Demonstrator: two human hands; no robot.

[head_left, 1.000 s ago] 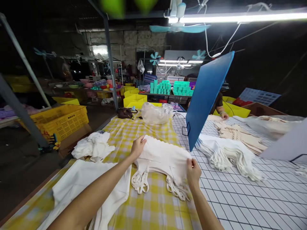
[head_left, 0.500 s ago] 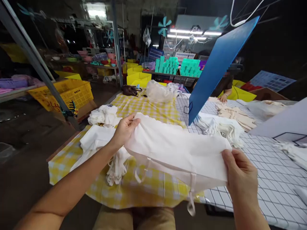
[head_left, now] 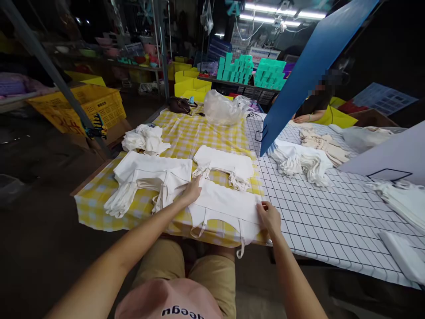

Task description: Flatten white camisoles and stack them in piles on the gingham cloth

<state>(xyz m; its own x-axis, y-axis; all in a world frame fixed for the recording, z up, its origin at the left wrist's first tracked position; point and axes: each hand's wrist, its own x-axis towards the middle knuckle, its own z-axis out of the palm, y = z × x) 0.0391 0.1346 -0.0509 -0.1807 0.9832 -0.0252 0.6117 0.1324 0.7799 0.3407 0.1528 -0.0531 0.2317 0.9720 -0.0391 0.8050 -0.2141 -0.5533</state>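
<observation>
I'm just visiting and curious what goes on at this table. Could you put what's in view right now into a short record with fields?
left hand: left hand rests flat on the upper left corner of the white cloth piece
right hand: right hand presses its right edge
cloth piece: spread flat at the near edge of the yellow checked tablecloth, straps hanging over the edge
beside it: folded white stack to the left, smaller stack behind
farther off: blue board standing tilted, clear plastic bag

Garment workshop, white cloth stacks (head_left: 300, 160) on work tables, yellow crates (head_left: 84, 106), teal boxes (head_left: 252, 71), strip lights (head_left: 282, 14)
</observation>
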